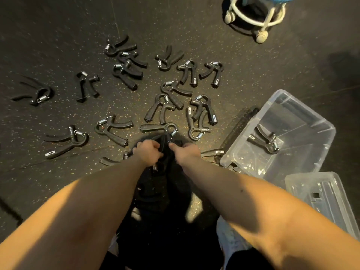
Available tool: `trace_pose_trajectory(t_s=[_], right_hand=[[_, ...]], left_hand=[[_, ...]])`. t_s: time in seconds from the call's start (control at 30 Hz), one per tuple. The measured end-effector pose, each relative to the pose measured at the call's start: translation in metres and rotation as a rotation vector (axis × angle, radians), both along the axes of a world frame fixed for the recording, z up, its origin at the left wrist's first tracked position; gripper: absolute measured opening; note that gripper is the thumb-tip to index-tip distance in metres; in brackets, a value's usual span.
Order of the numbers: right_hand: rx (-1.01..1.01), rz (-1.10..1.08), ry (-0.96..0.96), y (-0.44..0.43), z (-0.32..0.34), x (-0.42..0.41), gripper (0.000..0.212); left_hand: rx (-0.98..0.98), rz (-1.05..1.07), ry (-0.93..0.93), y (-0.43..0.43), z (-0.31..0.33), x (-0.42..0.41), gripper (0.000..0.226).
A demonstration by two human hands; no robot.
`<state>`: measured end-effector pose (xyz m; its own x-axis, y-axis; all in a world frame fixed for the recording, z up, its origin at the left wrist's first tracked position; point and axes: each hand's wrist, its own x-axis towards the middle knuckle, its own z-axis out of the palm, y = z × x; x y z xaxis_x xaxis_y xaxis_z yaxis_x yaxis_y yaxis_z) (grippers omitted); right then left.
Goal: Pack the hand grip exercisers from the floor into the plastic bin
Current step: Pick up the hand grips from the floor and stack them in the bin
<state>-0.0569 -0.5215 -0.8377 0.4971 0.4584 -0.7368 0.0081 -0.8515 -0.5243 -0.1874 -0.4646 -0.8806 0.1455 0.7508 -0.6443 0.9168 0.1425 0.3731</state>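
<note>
The black hand grip exercisers with steel coil springs (109,131) lie scattered flat across the dark speckled rubber floor (58,45), pointing every which way. The nearest exerciser (155,128) lies with its long axis left to right, handles to the left and its spring and loop end to the right, just above the hands. A single exerciser (263,142) rests on the bottom of the clear plastic bin (241,147) at the right, handles toward the upper left, spring toward the lower right. The left hand (149,152) has its fingers curled tight on a fold of a black fabric mass (155,184) between the arms. The right hand (187,152) closes thumb and fingers on its upper edge. Whether this is a bag or a garment cannot be told. A spring (154,167) shows just under the left wrist, but what it is attached to is lost in the dark. The forearms cut off two more exercisers, one at each side. A clear plastic lid (321,193) lies below the bin, and a white wheeled stool base (251,21) stands at the top right, cropped by the edge.
</note>
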Motion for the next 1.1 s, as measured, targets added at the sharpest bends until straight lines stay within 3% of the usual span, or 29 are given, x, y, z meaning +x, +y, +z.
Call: trace_pose_trajectory(t_s=[0.13,0.2,0.27,0.43,0.5,0.63,0.73,0.83,0.9,1.1], right_hand=[[0.041,0.159,-0.073,0.020,0.039,0.027,0.042],[0.075,0.220,-0.093,0.025,0.078,0.043,0.024],[0.088,0.233,-0.051,0.028,0.108,0.065,0.020],[0.139,0.117,0.034,0.023,0.158,0.125,0.015],[0.155,0.050,0.047,0.015,0.170,0.150,0.020],[0.245,-0.140,0.107,-0.004,0.171,0.189,0.019],[0.321,-0.323,0.199,-0.015,0.161,0.202,0.009],[0.386,-0.497,0.305,-0.023,0.149,0.203,0.006],[0.422,-0.539,0.363,-0.026,0.144,0.200,0.009],[0.475,-0.516,0.494,-0.028,0.137,0.197,0.009]], left_hand=[[-0.015,0.001,-0.171,0.014,0.045,0.024,0.015],[0.035,-0.030,-0.231,0.023,0.069,0.040,0.023],[0.081,-0.045,-0.348,0.030,0.090,0.057,0.035],[0.142,-0.071,-0.529,0.034,0.137,0.108,0.038],[0.187,0.017,-0.566,0.032,0.142,0.129,0.041],[0.336,0.246,-0.492,0.018,0.154,0.159,0.027],[0.170,0.354,-0.405,0.009,0.155,0.177,0.051],[-0.147,0.512,-0.602,-0.006,0.151,0.195,0.047],[-0.288,0.512,-0.731,-0.015,0.151,0.207,0.045],[-0.296,0.540,-0.910,-0.017,0.144,0.230,0.040]])
